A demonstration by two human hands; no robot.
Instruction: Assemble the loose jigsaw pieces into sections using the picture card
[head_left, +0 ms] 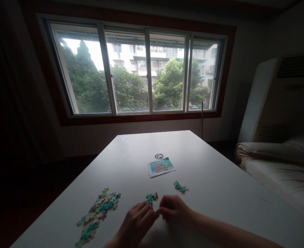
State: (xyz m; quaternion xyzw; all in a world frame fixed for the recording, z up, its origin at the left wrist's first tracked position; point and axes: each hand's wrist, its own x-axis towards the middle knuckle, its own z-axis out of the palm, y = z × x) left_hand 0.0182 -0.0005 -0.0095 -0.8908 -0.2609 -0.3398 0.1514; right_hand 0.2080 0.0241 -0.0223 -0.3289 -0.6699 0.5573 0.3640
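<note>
Close together over the white table, my left hand (139, 219) and my right hand (175, 208) pinch at a small green jigsaw puzzle piece (158, 213) between their fingertips. Whether it is one piece or two joined ones, I cannot tell. Just beyond my left fingers lies a little cluster of teal and dark puzzle pieces (151, 197), partly hidden by the hand. Another small group of teal pieces (181, 187) is farther off, beyond my right hand. To the left spreads a large heap of loose puzzle pieces (100, 210), some teal side up, others showing plain backs.
A picture sheet with cartoon figures (161, 167) lies mid-table, a round black-and-white item (159, 156) behind it. At the far left corner of the white table (214, 193) is a clear scrap (123, 138). A padded seat (275, 168) stands along the right.
</note>
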